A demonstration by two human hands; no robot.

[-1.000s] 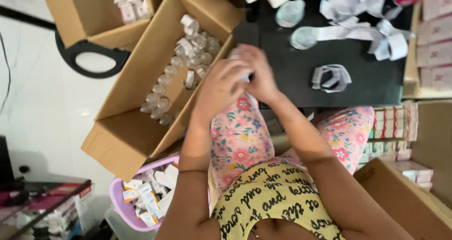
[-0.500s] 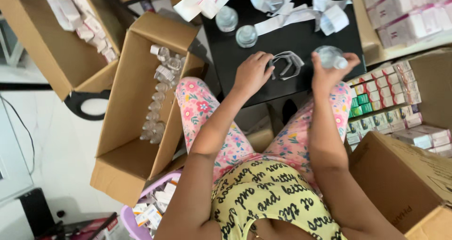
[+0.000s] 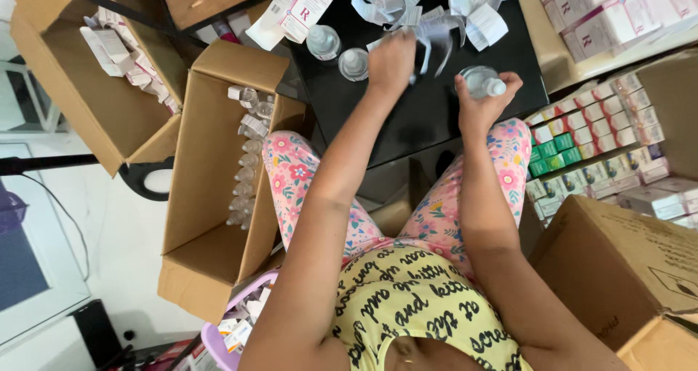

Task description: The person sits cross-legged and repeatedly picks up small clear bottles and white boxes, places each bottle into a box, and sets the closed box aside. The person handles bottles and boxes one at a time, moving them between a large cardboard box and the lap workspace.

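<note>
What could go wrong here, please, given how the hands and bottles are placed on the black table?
The right hand holds a clear bottle near the table edge; a slip might drop it. The left hand lifts a folded paper strip right beside two standing bottles, so it could knock them over.

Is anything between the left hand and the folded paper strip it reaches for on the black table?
Nothing visible. The left hand is already on the folded paper strip, fingers closed on it above the black table. Two clear bottles stand to its left, out of the way. The right hand holds a clear bottle.
</note>
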